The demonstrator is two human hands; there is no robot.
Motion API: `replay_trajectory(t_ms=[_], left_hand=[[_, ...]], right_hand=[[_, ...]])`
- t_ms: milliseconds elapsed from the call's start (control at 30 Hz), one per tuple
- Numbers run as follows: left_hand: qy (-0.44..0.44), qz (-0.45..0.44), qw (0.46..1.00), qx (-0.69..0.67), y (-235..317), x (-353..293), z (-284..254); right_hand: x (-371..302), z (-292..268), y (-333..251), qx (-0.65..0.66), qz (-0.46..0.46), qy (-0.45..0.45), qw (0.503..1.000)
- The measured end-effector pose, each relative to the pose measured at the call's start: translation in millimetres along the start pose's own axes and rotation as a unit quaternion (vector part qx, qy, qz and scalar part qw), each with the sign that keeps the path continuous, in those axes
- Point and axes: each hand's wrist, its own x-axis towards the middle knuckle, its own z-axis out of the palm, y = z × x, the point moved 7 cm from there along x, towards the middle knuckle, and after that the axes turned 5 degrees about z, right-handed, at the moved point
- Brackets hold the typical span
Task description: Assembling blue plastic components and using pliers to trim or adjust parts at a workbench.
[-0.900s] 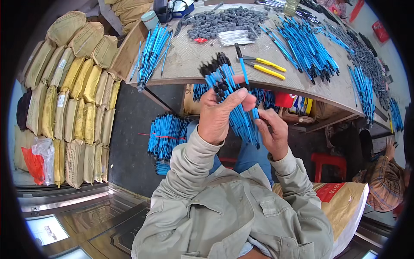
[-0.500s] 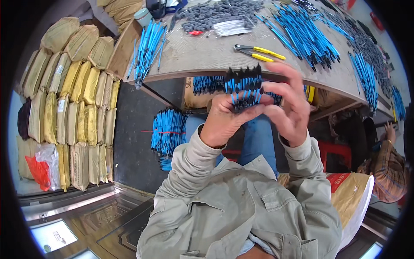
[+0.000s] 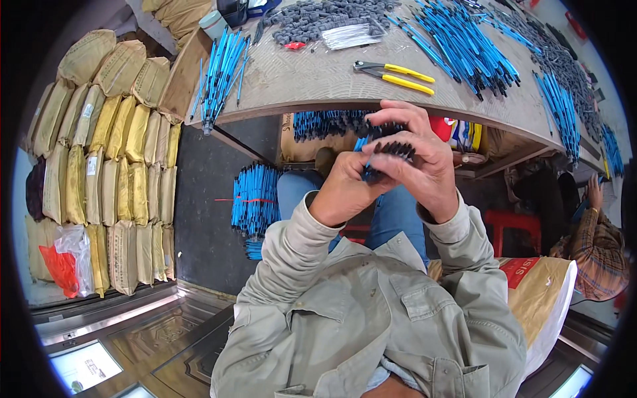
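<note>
Pale grey-beige cloth jacket [image 3: 352, 331], long creased sleeves [image 3: 282, 265] with plain fitted cuffs [image 3: 318, 211], flapped patch pocket [image 3: 424, 302] with stitched edges, light blue inner garment [image 3: 375, 379] at the jacket's opening, faded blue denim trousers [image 3: 398, 229].

The head-worn fisheye looks down, left hand [image 3: 340, 191] and right hand [image 3: 432, 169] near.

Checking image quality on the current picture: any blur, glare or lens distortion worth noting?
Head view: the right hand looks slightly motion-blurred around the rod tips, while the pliers look fairly sharp; head view: the table edge bows from the fisheye lens, with black corners; head view: a panel at lower left glares nearly white.
</note>
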Motion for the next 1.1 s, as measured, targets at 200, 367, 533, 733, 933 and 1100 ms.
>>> replay_trajectory(t_ms=[200,367,533,733,933,1100], left_hand=[[0.034,0.023,0.999,0.016,8.0,0.4,-3.1],[-0.009,0.006,1.000,-0.017,50.7,10.7,-14.4],[-0.030,-0.091,0.992,-0.088,79.2,12.1,-16.1],[-0.023,-0.176,0.982,-0.060,79.8,26.0,-27.8],[-0.066,-0.139,0.988,-0.031,84.1,37.4,-19.8],[-0.137,-0.248,0.860,-0.425,83.1,-17.4,-13.8]], right_hand=[[10.1,-0.4,14.7,0.183,0.009,-0.022,0.983],[6.1,31.2,58.1,0.193,0.135,-0.240,0.942],[-56.3,91.8,97.2,0.444,0.188,-0.209,0.851],[-122.2,140.5,90.3,0.607,0.293,-0.268,0.688],[-109.5,114.5,93.8,0.429,0.180,-0.366,0.806],[-59.2,78.1,97.1,0.247,0.083,-0.370,0.892]])
